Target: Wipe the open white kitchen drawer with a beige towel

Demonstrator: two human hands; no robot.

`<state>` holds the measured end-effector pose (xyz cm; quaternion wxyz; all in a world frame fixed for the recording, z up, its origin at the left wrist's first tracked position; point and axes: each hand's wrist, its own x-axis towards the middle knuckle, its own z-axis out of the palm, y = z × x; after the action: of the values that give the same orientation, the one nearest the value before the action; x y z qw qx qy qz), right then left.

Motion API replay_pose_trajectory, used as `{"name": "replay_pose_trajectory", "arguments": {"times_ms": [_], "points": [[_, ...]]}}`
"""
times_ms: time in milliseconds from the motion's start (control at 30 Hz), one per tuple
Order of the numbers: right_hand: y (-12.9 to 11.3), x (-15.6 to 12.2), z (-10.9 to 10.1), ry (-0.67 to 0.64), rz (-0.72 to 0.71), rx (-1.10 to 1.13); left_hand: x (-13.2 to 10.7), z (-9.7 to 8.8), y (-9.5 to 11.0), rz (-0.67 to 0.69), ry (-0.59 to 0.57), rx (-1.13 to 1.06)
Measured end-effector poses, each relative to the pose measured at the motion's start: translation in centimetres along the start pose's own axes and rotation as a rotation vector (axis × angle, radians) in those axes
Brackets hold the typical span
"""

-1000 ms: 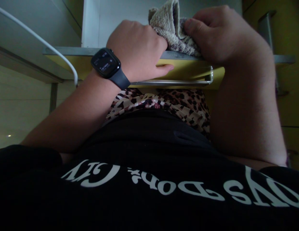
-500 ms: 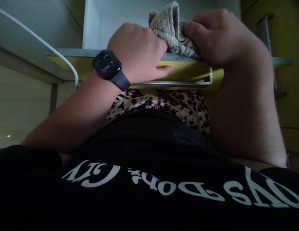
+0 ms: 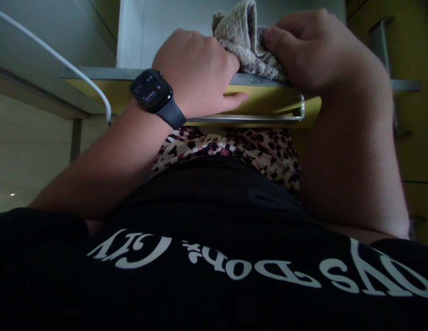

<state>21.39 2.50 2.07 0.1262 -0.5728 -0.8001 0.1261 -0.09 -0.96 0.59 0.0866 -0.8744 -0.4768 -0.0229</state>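
Observation:
A drawer with a yellow front panel [image 3: 265, 99] and a grey top edge stands pulled out before me. My left hand [image 3: 196, 71], a black watch [image 3: 151, 91] on its wrist, is closed over that edge. Its thumb lies along the outer face, and its other fingers are hidden inside. A crumpled grey-beige cloth [image 3: 241, 41] with a rough terry surface rests on the edge between my hands. My right hand [image 3: 310, 53] is closed on the cloth's right side, thumb pressed on it; its remaining fingers are mostly out of sight. The left knuckles touch or nearly touch the cloth.
Below the edge runs a metal bar handle [image 3: 248, 118]. The drawer's pale inside [image 3: 175, 18] shows behind my hands. A white cable [image 3: 58, 59] hangs at the left. On the right stands a yellow cabinet front [image 3: 417, 138] with a metal handle [image 3: 381, 46].

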Motion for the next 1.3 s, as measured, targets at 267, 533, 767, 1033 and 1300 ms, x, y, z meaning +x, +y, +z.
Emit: {"name": "replay_pose_trajectory", "arguments": {"times_ms": [267,533,767,1033,1300], "points": [[0.19,0.09,0.06,0.006,-0.024,-0.014,0.03,-0.03,-0.01,0.01,-0.004,-0.045],[0.05,-0.06,0.06,0.0,-0.015,-0.025,0.17,-0.01,-0.12,0.004,-0.017,-0.053],[0.06,-0.12,-0.12,0.003,-0.002,-0.018,0.17,-0.13,0.02,-0.002,-0.028,-0.047],[0.03,-0.15,0.06,0.009,-0.029,-0.007,-0.01,0.02,-0.01,-0.008,0.0,-0.044],[-0.2,-0.18,-0.24,-0.017,-0.005,-0.021,0.08,0.01,-0.1,-0.003,-0.012,-0.026]]}}
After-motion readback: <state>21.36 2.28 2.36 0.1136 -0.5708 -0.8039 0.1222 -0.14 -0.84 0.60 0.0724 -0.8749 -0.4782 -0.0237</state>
